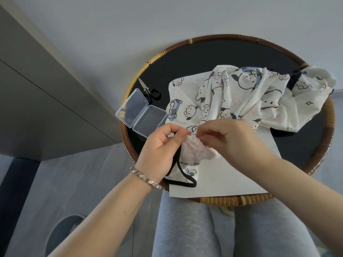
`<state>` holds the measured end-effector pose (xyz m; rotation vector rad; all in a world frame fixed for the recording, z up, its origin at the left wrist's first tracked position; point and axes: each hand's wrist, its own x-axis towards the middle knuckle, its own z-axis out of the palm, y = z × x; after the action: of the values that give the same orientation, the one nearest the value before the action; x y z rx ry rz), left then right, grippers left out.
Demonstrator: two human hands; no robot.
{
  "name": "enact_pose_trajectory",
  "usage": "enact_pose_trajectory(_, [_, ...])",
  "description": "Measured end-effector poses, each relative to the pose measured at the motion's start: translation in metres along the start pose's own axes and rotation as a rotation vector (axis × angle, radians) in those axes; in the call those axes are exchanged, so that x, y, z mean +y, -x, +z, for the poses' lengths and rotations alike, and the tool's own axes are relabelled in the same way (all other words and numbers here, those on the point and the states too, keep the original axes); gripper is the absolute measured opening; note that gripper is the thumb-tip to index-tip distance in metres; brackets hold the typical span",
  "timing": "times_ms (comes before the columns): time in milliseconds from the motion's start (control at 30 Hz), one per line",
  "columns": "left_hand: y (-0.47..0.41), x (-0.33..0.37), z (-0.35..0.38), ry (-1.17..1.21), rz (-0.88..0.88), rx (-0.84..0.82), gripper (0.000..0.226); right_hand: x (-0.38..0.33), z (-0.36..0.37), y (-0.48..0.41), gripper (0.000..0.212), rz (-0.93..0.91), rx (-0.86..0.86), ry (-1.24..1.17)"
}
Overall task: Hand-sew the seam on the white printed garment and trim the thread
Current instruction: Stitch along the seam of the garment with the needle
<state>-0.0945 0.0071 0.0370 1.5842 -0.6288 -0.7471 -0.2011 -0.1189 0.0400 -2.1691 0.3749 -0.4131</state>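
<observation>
- Left hand [159, 154] pinches a bunched fold of the soft white cartoon-printed garment [241, 97] and its black strap [181, 183].
- Right hand [232, 140] pinches the same fold, fingertips nearly meeting.
- Garment spreads beyond both hands over white paper sheet [213, 179] on the round black rattan-rimmed table [330, 127].
- Small black-handled scissors [150, 91] and open clear plastic box [141, 112] lie left.

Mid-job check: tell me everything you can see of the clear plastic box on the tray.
The clear plastic box is small, rectangular, round-cornered and transparent. It lies hinged fully open, both halves flat, side by side, with nothing visible inside. It sits at the left of the round tray, its far half reaching the woven rim. The scissors lie just behind it; the garment edge reaches its right corner.
</observation>
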Motion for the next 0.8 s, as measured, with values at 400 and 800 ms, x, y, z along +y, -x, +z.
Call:
enact_pose_trajectory(400, [0.002, -0.01, 0.006, 0.142, -0.097, 0.003, 0.013, -0.004, 0.009, 0.004, 0.011, 0.073, -0.001, -0.186])
enact_pose_trajectory(800, [0.004, -0.014, 0.018, 0.052, -0.074, 0.101, 0.004, 0.0, 0.017, 0.007, 0.029, 0.196, 0.031, -0.371])
